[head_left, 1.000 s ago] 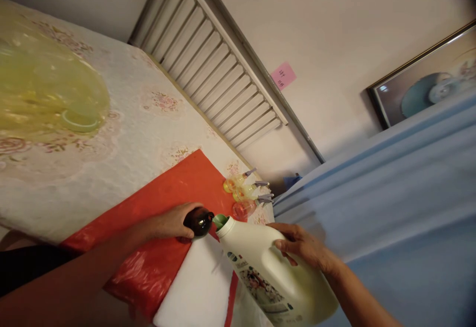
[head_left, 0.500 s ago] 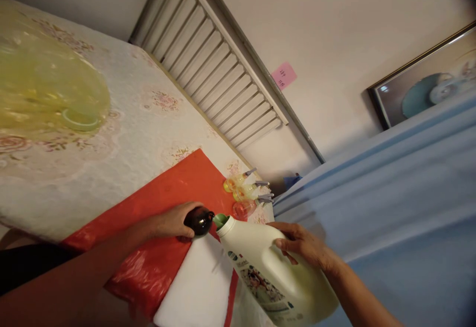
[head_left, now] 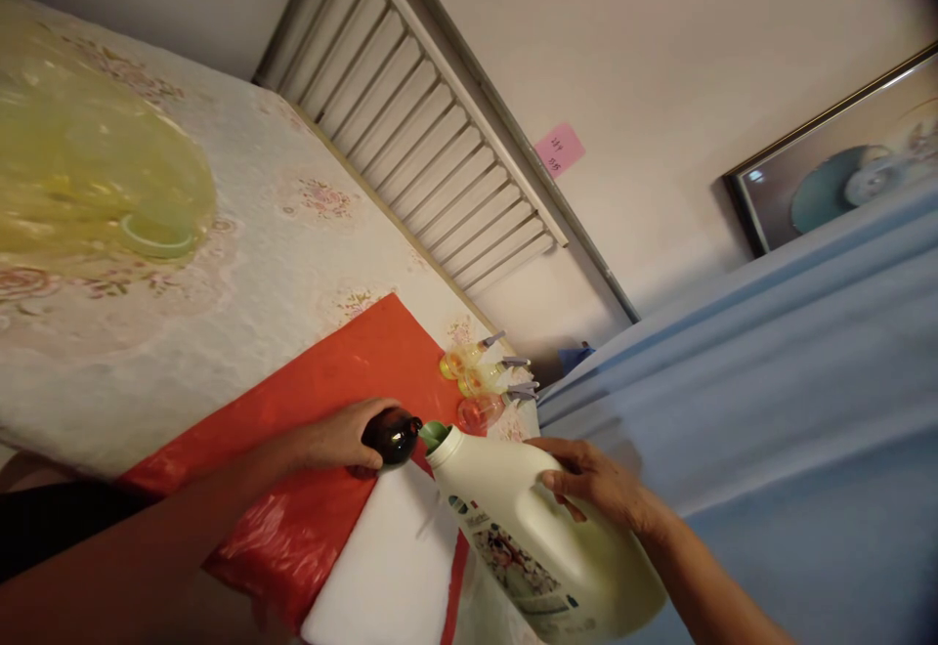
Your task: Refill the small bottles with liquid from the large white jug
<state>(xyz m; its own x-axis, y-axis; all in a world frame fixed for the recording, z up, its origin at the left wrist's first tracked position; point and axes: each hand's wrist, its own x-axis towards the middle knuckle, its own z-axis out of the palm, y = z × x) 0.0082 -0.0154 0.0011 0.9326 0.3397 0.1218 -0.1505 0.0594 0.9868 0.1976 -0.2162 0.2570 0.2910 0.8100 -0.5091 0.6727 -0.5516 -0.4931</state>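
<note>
From my remote seat I see the left hand (head_left: 344, 438) curled around a dark, glossy, rounded bottle (head_left: 398, 438), seen against a shiny red plastic sheet (head_left: 308, 430) and a white rectangular slab (head_left: 388, 557). The right hand (head_left: 597, 484) is wrapped around the handle of a large cream plastic jug (head_left: 528, 518), its green spout (head_left: 435, 436) pointing at the bottle's neck (whether they touch, I cannot tell). Small clear bottles (head_left: 480, 413) sit nearby on the floral-covered table (head_left: 256, 303)

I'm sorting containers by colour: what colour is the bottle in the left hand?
The bottle is glossy and nearly black; see the head view.
</note>
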